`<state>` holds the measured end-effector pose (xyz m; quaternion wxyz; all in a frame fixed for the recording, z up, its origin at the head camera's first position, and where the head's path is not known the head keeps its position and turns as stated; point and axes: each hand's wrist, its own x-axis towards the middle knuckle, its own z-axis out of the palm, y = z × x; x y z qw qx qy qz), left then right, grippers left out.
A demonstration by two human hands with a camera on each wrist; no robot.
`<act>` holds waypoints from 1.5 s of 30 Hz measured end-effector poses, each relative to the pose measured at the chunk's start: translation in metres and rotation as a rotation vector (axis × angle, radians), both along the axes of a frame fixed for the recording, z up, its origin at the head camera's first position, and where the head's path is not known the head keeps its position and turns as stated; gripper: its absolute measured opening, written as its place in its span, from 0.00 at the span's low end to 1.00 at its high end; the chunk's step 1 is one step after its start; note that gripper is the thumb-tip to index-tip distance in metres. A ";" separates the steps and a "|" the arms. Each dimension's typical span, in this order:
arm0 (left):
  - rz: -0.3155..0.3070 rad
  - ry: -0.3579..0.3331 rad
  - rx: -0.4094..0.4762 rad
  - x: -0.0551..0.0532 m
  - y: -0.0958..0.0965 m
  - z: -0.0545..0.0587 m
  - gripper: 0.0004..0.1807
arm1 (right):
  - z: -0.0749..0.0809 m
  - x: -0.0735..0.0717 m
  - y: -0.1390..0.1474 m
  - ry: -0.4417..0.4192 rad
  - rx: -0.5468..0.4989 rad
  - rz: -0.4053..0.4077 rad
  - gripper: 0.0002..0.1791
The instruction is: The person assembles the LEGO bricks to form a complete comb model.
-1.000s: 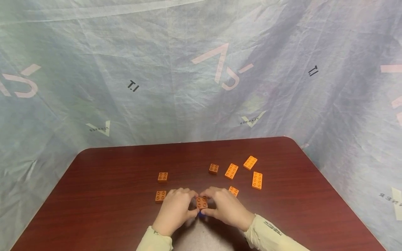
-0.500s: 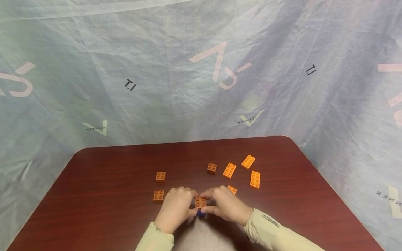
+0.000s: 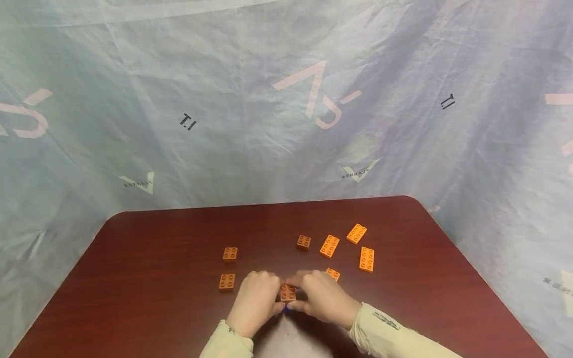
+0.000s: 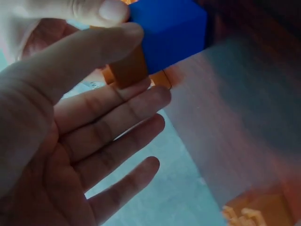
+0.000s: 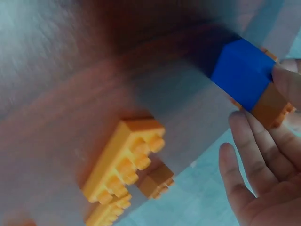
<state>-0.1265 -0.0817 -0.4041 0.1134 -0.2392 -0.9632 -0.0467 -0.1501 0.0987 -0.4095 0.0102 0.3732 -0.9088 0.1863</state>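
At the near middle of the table in the head view, my left hand (image 3: 255,304) and right hand (image 3: 323,300) hold a two-brick stack between them. The upper piece is a brown-orange 2x2 toy brick (image 3: 288,294), studs upward. Under it sits a blue brick (image 4: 173,35), plain-sided and larger in both wrist views. My left thumb and index finger pinch the orange brick (image 4: 128,68) along one side, with the other fingers spread beyond. From the opposite side my right thumb and fingers grip the stack, the blue brick (image 5: 243,73) jutting past the fingertips.
Two brown-orange 2x2 bricks, one farther back (image 3: 230,254) and one nearer (image 3: 227,282), lie left of the hands. Another small brick (image 3: 304,242) lies behind them. To the right are several lighter orange bricks (image 3: 366,259), one partly hidden (image 3: 333,274) by the right hand. A printed cloth (image 3: 250,124) hangs behind the table.
Both hands keep hold of the stack and come slightly nearer the person. Less of the blue brick shows in the head view than half a second ago.
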 end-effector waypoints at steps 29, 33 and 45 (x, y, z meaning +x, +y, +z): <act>0.070 -0.403 0.539 0.001 -0.011 -0.041 0.20 | -0.020 0.005 0.007 -0.067 -0.155 -0.049 0.23; 0.086 -0.390 0.530 0.002 -0.012 -0.042 0.20 | -0.016 0.003 0.010 -0.102 -0.166 -0.024 0.27; 0.100 -0.455 0.538 -0.001 -0.010 -0.040 0.20 | -0.009 -0.002 0.027 -0.193 -0.291 -0.020 0.27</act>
